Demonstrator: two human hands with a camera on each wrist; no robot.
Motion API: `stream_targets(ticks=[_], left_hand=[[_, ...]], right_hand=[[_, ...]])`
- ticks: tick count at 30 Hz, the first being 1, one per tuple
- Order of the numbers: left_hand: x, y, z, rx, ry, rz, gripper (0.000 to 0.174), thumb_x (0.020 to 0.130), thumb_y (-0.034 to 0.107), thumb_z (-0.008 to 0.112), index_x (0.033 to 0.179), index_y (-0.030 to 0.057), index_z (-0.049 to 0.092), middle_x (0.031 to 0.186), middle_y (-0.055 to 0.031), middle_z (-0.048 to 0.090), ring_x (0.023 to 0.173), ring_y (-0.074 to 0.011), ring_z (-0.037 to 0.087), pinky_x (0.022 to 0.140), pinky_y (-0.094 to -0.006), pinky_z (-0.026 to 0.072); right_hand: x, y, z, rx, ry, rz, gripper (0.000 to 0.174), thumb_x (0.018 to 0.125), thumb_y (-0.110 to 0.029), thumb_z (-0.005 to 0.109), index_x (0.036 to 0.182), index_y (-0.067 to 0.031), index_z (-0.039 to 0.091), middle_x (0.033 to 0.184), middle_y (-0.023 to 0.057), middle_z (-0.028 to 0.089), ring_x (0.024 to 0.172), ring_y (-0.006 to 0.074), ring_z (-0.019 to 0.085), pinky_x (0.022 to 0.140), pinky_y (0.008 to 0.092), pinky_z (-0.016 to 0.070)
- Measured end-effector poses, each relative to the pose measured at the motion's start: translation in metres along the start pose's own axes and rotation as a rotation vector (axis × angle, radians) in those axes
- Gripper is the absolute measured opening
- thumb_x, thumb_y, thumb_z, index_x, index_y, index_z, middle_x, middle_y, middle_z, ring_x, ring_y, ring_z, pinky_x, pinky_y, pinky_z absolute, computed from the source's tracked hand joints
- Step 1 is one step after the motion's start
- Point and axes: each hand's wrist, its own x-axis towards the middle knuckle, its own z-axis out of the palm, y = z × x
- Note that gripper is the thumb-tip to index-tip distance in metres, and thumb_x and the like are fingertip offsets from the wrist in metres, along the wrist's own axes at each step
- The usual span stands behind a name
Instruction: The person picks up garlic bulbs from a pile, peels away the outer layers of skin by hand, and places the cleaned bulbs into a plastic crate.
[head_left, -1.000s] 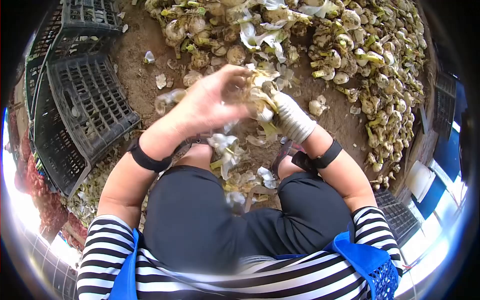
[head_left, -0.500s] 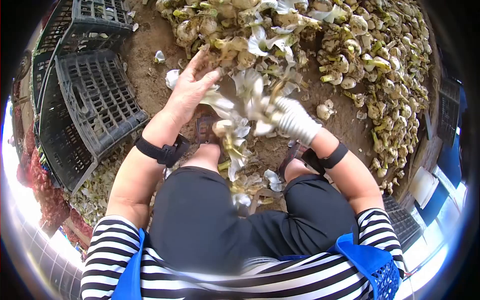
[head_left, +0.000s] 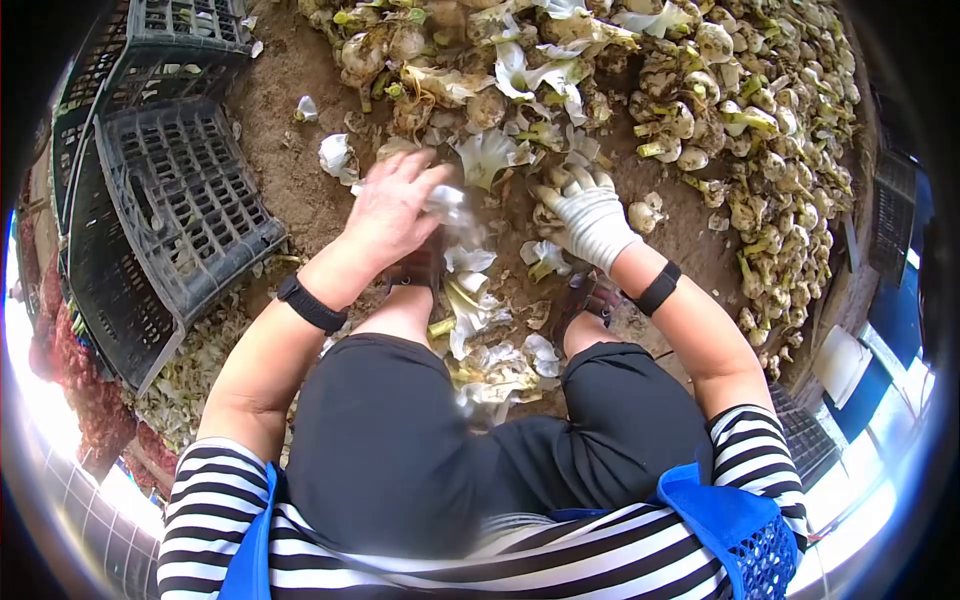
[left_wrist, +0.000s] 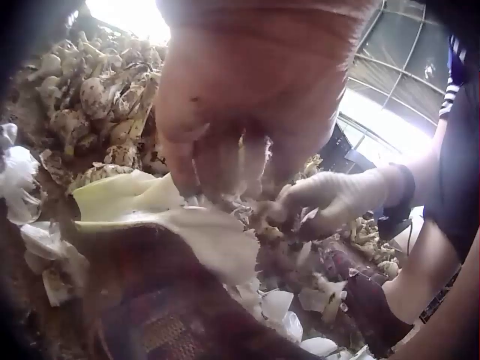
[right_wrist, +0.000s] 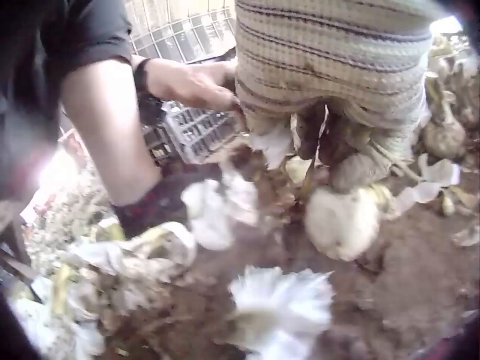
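Note:
My bare left hand reaches palm down over the dirt, its fingers bent downward. A blurred white garlic skin shows beside its thumb. In the left wrist view a broad pale garlic leaf lies just under those fingertips; I cannot tell whether they pinch anything. My gloved right hand is low over the ground, fingers curled round a brownish garlic bulb mostly hidden beneath them. In the right wrist view a white bulb sits right below the gloved fingertips, with a torn peel nearer the camera.
A large heap of garlic stretches from ahead to the right. Black plastic crates stand at left. Loose peels lie between the feet, and a single bulb rests right of the glove.
The hands were together on garlic a second ago, then parted. The left hand has turned palm down, and the right has dropped lower. Some white peel has fallen from between them.

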Motion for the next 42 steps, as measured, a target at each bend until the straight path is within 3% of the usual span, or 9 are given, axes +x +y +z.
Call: stream_targets(ticks=[5, 8, 9, 11, 14, 19, 23, 32, 42], left_hand=[[-0.005, -0.014, -0.005, -0.099, -0.124, -0.158, 0.058, 0.072, 0.021, 0.070, 0.124, 0.0102, 0.048, 0.127, -0.0156, 0.046, 0.123, -0.0310, 0.040, 0.103, -0.0408, 0.0305], [0.019, 0.022, -0.034, -1.021, -0.286, -0.363, 0.071, 0.080, 0.031, 0.066, 0.137, 0.0073, 0.030, 0.131, -0.0151, 0.043, 0.125, -0.0257, 0.037, 0.104, -0.0386, 0.0297], [0.025, 0.038, -0.039, -1.354, -0.345, -0.427, 0.076, 0.082, 0.035, 0.064, 0.140, 0.0063, 0.023, 0.131, -0.0151, 0.042, 0.124, -0.0242, 0.038, 0.103, -0.0368, 0.0306], [0.038, 0.058, -0.053, -1.577, -0.225, -0.490, 0.065, 0.087, 0.022, 0.060, 0.140, 0.0103, 0.024, 0.124, -0.0108, 0.048, 0.112, -0.0198, 0.049, 0.095, -0.0324, 0.0404], [0.049, 0.048, -0.063, -1.819, 0.042, -0.481, 0.059, 0.079, 0.009, 0.066, 0.131, 0.0083, 0.038, 0.100, -0.0066, 0.055, 0.095, -0.0126, 0.053, 0.084, -0.0265, 0.0458], [0.053, 0.059, -0.068, -1.408, 0.143, -0.335, 0.062, 0.067, 0.001, 0.063, 0.123, 0.0066, 0.037, 0.108, -0.0079, 0.049, 0.094, -0.0143, 0.053, 0.078, -0.0259, 0.0475], [0.049, 0.064, -0.065, -1.383, 0.192, -0.377, 0.052, 0.063, 0.001, 0.062, 0.110, 0.0046, 0.040, 0.103, -0.0069, 0.049, 0.089, -0.0139, 0.052, 0.077, -0.0255, 0.0467], [0.046, 0.060, -0.061, -1.615, 0.110, -0.577, 0.046, 0.068, 0.008, 0.062, 0.109, 0.0026, 0.041, 0.092, -0.0080, 0.053, 0.081, -0.0121, 0.052, 0.071, -0.0248, 0.0447], [0.048, 0.070, -0.055, -1.145, 0.003, -0.590, 0.042, 0.067, 0.006, 0.056, 0.107, 0.0040, 0.044, 0.094, -0.0035, 0.049, 0.086, -0.0114, 0.047, 0.079, -0.0252, 0.0393]], right_hand=[[-0.012, 0.007, 0.008, 0.383, -0.094, 0.278, 0.054, 0.060, -0.014, 0.074, 0.110, -0.0139, 0.055, 0.117, 0.0169, 0.048, 0.105, 0.0353, 0.050, 0.086, 0.0396, 0.0451], [0.021, -0.029, -0.043, 0.644, 0.302, 0.284, 0.055, 0.060, -0.018, 0.077, 0.108, -0.0098, 0.054, 0.106, 0.0155, 0.048, 0.108, 0.0344, 0.049, 0.086, 0.0391, 0.0450], [0.034, -0.044, -0.039, 1.424, 0.494, 0.284, 0.054, 0.062, -0.018, 0.077, 0.110, -0.0100, 0.053, 0.110, 0.0148, 0.048, 0.105, 0.0307, 0.050, 0.085, 0.0369, 0.0449], [0.049, -0.052, -0.095, 0.600, 0.566, 0.039, 0.046, 0.069, -0.015, 0.073, 0.111, -0.0088, 0.054, 0.112, 0.0127, 0.049, 0.097, 0.0236, 0.055, 0.079, 0.0321, 0.0483], [0.058, -0.033, -0.143, 1.063, 0.272, 0.213, 0.035, 0.077, -0.009, 0.065, 0.111, -0.0054, 0.057, 0.098, 0.0114, 0.061, 0.081, 0.0174, 0.061, 0.071, 0.0271, 0.0506], [0.075, -0.028, -0.120, 0.978, 0.897, -0.044, 0.041, 0.082, -0.002, 0.055, 0.122, -0.0049, 0.048, 0.101, 0.0131, 0.057, 0.093, 0.0224, 0.058, 0.074, 0.0311, 0.0502], [0.074, -0.043, -0.108, 0.486, 0.722, -0.110, 0.053, 0.075, -0.013, 0.060, 0.126, -0.0099, 0.045, 0.112, 0.0136, 0.057, 0.108, 0.0326, 0.053, 0.099, 0.0496, 0.0300], [0.057, -0.029, -0.126, 0.386, 0.671, -0.176, 0.067, 0.066, -0.006, 0.066, 0.129, -0.0174, 0.045, 0.079, 0.0075, 0.060, 0.067, 0.0258, 0.057, 0.062, 0.0360, 0.0456], [0.052, -0.032, -0.107, 0.267, 0.413, -0.078, 0.056, 0.071, -0.009, 0.058, 0.126, -0.0080, 0.048, 0.075, 0.0071, 0.057, 0.072, 0.0252, 0.055, 0.066, 0.0375, 0.0434]])
